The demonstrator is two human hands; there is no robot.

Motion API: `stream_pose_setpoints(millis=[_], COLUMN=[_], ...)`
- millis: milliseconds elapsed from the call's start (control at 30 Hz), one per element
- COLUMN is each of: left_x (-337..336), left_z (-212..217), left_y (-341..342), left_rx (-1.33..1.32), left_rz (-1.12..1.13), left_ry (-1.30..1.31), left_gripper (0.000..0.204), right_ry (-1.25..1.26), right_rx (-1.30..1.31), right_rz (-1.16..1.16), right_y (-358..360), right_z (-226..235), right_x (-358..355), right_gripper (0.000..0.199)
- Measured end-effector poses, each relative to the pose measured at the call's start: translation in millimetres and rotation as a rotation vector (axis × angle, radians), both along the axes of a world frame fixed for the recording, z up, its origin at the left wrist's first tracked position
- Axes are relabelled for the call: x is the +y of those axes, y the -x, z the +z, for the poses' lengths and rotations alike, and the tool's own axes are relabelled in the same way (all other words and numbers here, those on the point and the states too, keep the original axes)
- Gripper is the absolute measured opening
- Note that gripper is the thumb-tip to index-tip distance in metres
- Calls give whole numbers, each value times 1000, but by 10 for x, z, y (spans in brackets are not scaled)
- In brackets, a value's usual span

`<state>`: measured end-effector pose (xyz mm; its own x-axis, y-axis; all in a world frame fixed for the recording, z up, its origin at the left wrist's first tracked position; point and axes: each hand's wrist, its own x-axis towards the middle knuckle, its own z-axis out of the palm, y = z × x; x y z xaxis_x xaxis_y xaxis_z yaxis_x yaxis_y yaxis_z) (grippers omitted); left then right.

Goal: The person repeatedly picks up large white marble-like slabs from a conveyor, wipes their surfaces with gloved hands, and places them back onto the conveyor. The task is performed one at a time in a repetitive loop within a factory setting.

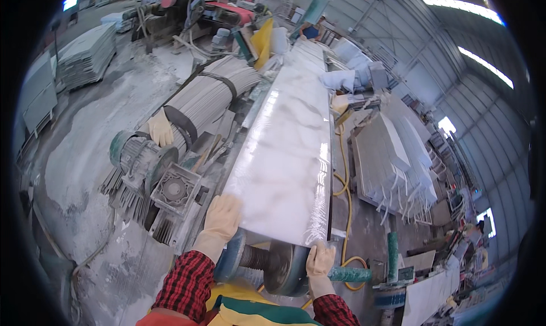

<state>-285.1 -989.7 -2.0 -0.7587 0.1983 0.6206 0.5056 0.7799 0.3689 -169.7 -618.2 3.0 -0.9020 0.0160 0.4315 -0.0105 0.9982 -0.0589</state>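
Left hand [222, 217] lies flat, fingers spread, on my marble slab [287, 155]; right hand [319, 261] grips its near corner. I'd push evenly over the roller [267, 263].

Bright daylight enters through 2 roof skylight strips [472, 36] at 2 o'clock, throwing white glare along the polished marble slab [290, 149]. Fisheye bending and a black vignette ring the rim.

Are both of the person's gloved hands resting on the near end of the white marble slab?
Yes: the left hand lies on the marble slab near its left corner and the right hand grips its right corner.
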Motion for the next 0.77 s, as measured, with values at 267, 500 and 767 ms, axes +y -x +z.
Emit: stream_pose_setpoints(millis=[267, 500, 767], left_x=[-31, -8, 22], left_z=[53, 265, 158], left_y=[-46, -108, -113], left_rx=[-74, -232, -211], left_rz=[2, -58, -40], left_ry=[83, 77, 138], left_gripper=[40, 43, 48], right_ry=[109, 191, 167], right_rx=[122, 23, 55], right_rz=[254, 195, 218], right_y=[710, 652, 599], right_z=[156, 29, -54], right_x=[155, 197, 299], right_gripper=[27, 40, 47])
